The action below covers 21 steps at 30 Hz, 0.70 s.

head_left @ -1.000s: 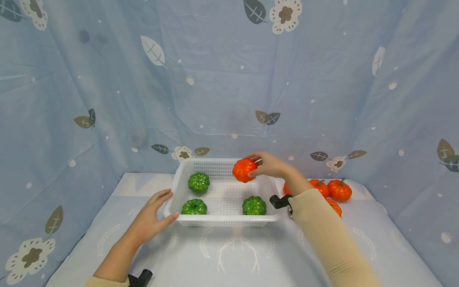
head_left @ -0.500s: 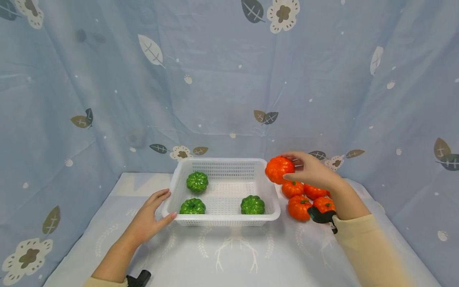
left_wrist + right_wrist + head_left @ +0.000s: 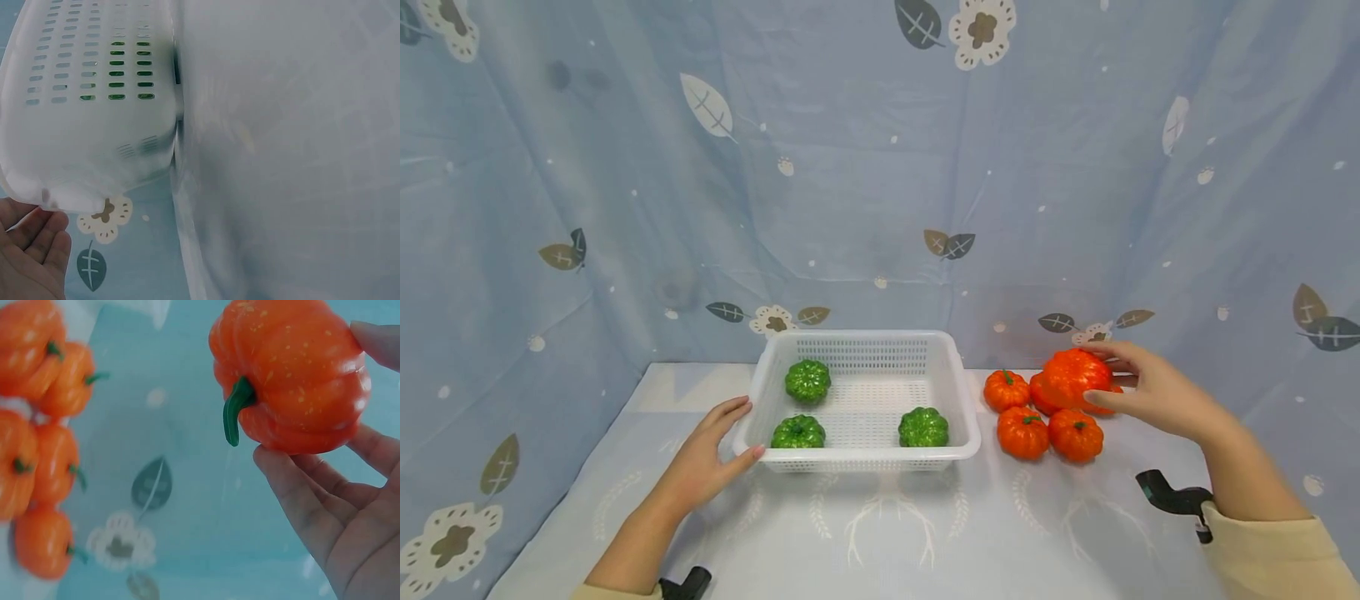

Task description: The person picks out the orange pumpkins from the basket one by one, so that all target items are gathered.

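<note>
A white plastic basket (image 3: 865, 455) holds three glossy green pumpkins, two at the left and one at the front right (image 3: 923, 427). My left hand (image 3: 703, 458) rests at the basket's left front corner, fingers along the left side and thumb by the front rim. In the left wrist view, its fingertips touch the rim's edge. My right hand (image 3: 1161, 398) holds an orange pumpkin (image 3: 1077, 379) between thumb and fingers. Its green stem shows in the right wrist view. The held pumpkin is in front of part of a group of smaller orange pumpkins (image 3: 1022, 433) on the table.
The basket stands mid-table, with the orange group just right of it. A blue patterned cloth (image 3: 850, 167) hangs behind the table and along both sides. Each wrist wears a black camera mount (image 3: 1176, 497). Pale table surface (image 3: 880, 533) lies in front of the basket.
My right hand has carried the orange pumpkin from above the basket rightward, past its right rim, to the orange group. My left hand stays at the basket corner. The view has shifted slightly.
</note>
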Each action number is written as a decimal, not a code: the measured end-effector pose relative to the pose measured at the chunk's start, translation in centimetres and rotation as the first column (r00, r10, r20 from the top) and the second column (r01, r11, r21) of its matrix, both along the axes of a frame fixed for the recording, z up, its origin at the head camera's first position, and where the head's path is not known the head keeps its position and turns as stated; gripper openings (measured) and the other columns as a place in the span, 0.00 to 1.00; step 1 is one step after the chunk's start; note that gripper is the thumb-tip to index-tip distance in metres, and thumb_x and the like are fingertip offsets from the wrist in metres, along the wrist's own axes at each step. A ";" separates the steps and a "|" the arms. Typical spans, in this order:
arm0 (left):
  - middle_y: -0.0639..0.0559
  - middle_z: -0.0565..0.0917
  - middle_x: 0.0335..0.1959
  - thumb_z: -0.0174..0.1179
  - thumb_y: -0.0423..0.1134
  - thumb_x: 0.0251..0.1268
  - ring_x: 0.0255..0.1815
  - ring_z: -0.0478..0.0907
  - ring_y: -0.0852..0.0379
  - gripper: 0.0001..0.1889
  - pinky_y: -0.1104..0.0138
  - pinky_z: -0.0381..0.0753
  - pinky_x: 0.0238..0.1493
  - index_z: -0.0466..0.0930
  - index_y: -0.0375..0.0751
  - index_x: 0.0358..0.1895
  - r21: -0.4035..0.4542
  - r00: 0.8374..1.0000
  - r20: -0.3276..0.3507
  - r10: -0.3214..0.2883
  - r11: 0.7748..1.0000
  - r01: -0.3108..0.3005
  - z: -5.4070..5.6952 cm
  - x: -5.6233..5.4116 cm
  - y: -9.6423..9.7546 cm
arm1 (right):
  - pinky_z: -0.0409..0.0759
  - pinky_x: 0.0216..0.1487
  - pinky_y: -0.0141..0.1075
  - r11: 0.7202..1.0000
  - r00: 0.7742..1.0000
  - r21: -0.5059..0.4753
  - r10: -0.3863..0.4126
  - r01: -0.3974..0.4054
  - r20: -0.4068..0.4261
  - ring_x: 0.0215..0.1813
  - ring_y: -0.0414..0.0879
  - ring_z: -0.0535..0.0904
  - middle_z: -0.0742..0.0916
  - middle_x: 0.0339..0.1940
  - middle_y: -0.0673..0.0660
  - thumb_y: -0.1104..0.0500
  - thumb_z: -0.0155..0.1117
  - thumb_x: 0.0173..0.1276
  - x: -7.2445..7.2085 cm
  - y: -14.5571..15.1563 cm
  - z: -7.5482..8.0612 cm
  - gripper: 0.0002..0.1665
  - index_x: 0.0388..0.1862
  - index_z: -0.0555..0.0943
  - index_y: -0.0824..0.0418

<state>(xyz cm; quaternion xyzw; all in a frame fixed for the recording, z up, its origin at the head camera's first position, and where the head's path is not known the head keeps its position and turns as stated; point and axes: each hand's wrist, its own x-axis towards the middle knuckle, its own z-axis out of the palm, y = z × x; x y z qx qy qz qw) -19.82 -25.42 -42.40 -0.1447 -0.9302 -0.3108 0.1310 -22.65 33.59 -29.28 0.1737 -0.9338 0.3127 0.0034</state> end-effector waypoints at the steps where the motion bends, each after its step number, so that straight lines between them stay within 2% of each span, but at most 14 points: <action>1: 0.42 0.64 0.74 0.67 0.47 0.65 0.71 0.64 0.33 0.36 0.36 0.69 0.62 0.67 0.32 0.72 0.000 1.000 0.001 0.000 1.000 0.000 0.0 0.0 0.0 | 0.81 0.53 0.33 1.000 1.000 0.007 -0.009 0.009 -0.004 0.60 0.66 0.75 0.75 0.65 0.69 0.52 0.72 0.67 0.3 0.6 -0.1 0.43 0.74 0.65 0.67; 3: 0.42 0.64 0.74 0.67 0.47 0.66 0.71 0.64 0.33 0.36 0.36 0.69 0.62 0.67 0.32 0.72 -0.001 1.000 0.002 -0.001 1.000 0.001 -0.1 0.0 -0.1 | 0.80 0.48 0.27 0.999 0.999 0.017 -0.035 0.035 -0.002 0.60 0.68 0.75 0.75 0.64 0.71 0.53 0.72 0.66 0.7 1.6 -0.4 0.43 0.73 0.65 0.70; 4: 0.42 0.64 0.74 0.67 0.48 0.66 0.71 0.64 0.33 0.36 0.36 0.69 0.62 0.67 0.32 0.72 -0.003 1.000 0.002 0.001 1.000 -0.001 -0.1 0.0 -0.1 | 0.81 0.48 0.28 0.998 0.999 0.024 -0.049 0.049 0.002 0.60 0.69 0.75 0.75 0.64 0.72 0.53 0.73 0.66 0.8 2.1 -0.5 0.44 0.72 0.64 0.71; 7: 0.42 0.64 0.74 0.67 0.49 0.66 0.71 0.64 0.34 0.37 0.36 0.69 0.62 0.67 0.33 0.72 -0.009 1.000 -0.004 0.001 1.000 -0.001 -0.2 -0.1 -0.1 | 0.86 0.46 0.40 0.994 0.995 0.048 -0.095 0.093 0.024 0.59 0.72 0.74 0.74 0.62 0.75 0.53 0.73 0.66 1.2 3.6 -1.1 0.44 0.70 0.63 0.75; 10: 0.41 0.65 0.74 0.67 0.49 0.66 0.71 0.64 0.34 0.37 0.36 0.69 0.62 0.67 0.32 0.72 -0.010 1.000 -0.011 -0.001 1.000 0.001 -0.2 -0.1 -0.2 | 0.86 0.46 0.49 0.991 0.991 0.060 -0.124 0.122 0.042 0.57 0.74 0.74 0.74 0.60 0.77 0.54 0.72 0.66 1.4 5.1 -2.0 0.44 0.69 0.63 0.77; 21: 0.41 0.65 0.74 0.67 0.47 0.65 0.71 0.64 0.33 0.37 0.36 0.68 0.63 0.67 0.31 0.72 -0.005 1.000 -0.004 0.004 1.000 -0.005 -0.1 0.0 0.0 | 0.87 0.39 0.46 0.977 0.975 0.101 -0.197 0.187 0.105 0.52 0.72 0.79 0.78 0.55 0.79 0.51 0.71 0.67 0.9 10.0 -6.5 0.44 0.66 0.66 0.81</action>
